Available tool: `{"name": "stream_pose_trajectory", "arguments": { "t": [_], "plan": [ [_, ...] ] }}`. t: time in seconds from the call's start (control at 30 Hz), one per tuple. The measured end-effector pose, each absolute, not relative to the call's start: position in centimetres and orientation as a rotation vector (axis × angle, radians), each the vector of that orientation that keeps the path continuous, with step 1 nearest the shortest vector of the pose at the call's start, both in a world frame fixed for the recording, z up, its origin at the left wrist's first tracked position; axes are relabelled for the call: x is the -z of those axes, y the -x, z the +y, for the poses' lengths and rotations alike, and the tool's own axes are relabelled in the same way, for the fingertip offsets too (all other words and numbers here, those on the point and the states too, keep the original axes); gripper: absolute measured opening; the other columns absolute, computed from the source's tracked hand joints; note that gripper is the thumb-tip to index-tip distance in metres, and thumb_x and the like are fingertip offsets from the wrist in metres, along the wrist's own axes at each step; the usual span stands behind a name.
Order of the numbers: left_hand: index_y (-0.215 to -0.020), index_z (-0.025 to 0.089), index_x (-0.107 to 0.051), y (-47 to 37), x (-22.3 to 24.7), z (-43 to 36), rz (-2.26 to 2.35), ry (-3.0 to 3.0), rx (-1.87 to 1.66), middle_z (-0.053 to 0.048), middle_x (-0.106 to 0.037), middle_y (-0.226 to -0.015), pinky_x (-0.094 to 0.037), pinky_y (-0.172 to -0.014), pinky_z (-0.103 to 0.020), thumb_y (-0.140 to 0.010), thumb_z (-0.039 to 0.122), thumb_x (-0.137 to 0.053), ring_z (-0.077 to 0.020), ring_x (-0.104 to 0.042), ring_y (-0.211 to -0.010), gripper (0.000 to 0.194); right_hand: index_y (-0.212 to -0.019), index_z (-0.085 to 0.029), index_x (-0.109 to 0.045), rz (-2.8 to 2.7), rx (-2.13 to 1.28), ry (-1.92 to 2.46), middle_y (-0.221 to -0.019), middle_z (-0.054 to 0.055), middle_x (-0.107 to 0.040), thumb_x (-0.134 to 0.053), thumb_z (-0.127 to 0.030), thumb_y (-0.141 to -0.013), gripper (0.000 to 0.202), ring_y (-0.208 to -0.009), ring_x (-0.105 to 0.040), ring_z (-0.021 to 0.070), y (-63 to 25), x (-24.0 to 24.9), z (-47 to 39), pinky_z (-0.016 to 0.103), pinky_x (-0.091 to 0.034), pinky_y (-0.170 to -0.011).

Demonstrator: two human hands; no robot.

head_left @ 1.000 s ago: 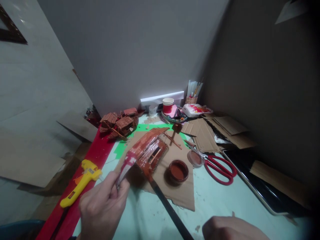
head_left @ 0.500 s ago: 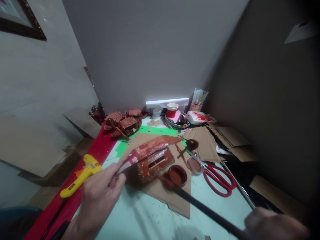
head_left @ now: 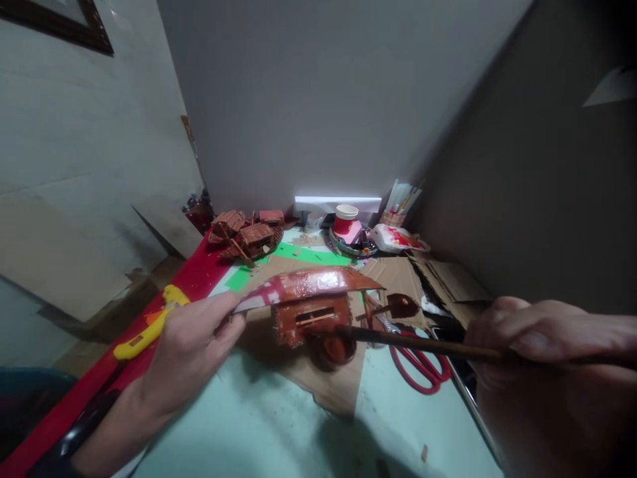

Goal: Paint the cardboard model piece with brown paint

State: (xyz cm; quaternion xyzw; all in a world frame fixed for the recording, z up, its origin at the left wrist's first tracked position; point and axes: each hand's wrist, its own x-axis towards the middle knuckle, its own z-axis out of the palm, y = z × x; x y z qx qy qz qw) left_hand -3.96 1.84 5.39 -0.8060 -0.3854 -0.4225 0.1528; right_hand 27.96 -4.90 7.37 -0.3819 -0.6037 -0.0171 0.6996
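Cardboard model house point(head_left: 311, 317), painted brown, sits over the cardboard sheet point(head_left: 343, 392) on the surface, its roof edge pinched in the left hand point(head_left: 192, 345) grip, while the right hand point(head_left: 547, 345) grip closes on a paintbrush point(head_left: 423, 344) reaching the paint pot point(head_left: 338, 348).

Grey corner walls point(head_left: 308, 99), pale green tabletop point(head_left: 259, 425)

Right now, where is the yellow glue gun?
In the head view the yellow glue gun lies at the left, on the red strip along the table's edge, just behind the left hand.
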Motion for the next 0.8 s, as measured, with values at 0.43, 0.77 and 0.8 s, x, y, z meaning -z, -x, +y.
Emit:
{"name": "stream_pose_trajectory", "arguments": {
  "t": [0.43,0.77,0.8],
  "plan": [
    [-0.087,0.017,-0.063,3.3,-4.9,1.7,-1.007,2.326,1.171,0.002,-0.062,-0.059,-0.042,-0.055,-0.024,-0.094,0.008,-0.053,-0.0109,-0.055,-0.049,0.015,-0.084,-0.025,-0.068,-1.323,-0.029,0.897,-0.085,0.003,-0.057,-0.076,-0.023,-0.093,0.012,-0.074,-0.06,0.0252,-24.5,-8.0,-5.2,0.047,-0.054,-0.069],
    [-0.09,0.023,-0.058,4.0,-4.1,1.6,-1.042,2.339,1.161,0.006,-0.056,-0.062,-0.041,-0.057,-0.024,-0.095,0.01,-0.055,-0.0112,-0.055,-0.053,0.014,-0.093,-0.031,-0.072,-1.391,0.07,0.926,-0.08,0.006,-0.059,-0.079,-0.049,-0.092,0.019,-0.066,-0.061,0.0279,-27.7,-6.5,-5.1,0.043,-0.05,-0.05],
    [-0.09,0.023,-0.058,4.0,-4.1,1.6,-1.047,2.333,1.151,0.006,-0.056,-0.062,-0.042,-0.057,-0.024,-0.095,0.01,-0.056,-0.0113,-0.055,-0.054,0.014,-0.094,-0.031,-0.072,-1.381,0.089,0.927,-0.08,0.006,-0.058,-0.077,-0.047,-0.093,0.017,-0.065,-0.06,0.0268,-27.9,-6.4,-5.0,0.043,-0.051,-0.051]
  ]
}}
